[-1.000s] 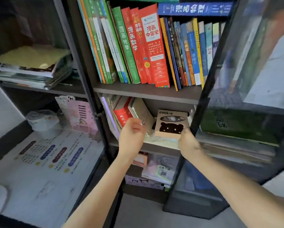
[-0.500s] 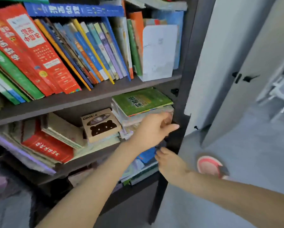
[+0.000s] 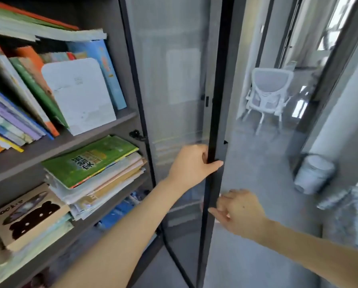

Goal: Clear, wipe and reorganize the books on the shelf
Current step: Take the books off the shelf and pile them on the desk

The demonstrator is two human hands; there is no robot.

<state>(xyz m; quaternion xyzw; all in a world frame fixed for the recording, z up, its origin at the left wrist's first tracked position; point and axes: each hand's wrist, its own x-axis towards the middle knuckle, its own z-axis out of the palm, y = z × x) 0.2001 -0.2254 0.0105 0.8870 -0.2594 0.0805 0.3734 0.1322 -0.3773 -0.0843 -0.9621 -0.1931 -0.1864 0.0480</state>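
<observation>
My left hand [image 3: 191,164] grips the dark edge frame of the glass cabinet door [image 3: 174,84], fingers curled round it. My right hand [image 3: 239,212] hovers lower on the same frame with fingers spread, touching or nearly touching it. On the left, the shelf [image 3: 55,143] carries leaning upright books [image 3: 78,94]. Below it a flat stack topped by a green book [image 3: 88,161] lies beside a brown "cookie" box [image 3: 28,215] with a black bear shape.
A second glass door [image 3: 263,183] stands to the right of the frame. Through the glass I see a white mesh chair [image 3: 267,94] and a white bin [image 3: 313,173] on the grey floor. Blue items [image 3: 120,210] sit on a lower shelf.
My view swung right from the books to the cabinet doors. My left hand left the book stack and took hold of the door's edge frame. My right hand rose towards the same frame.
</observation>
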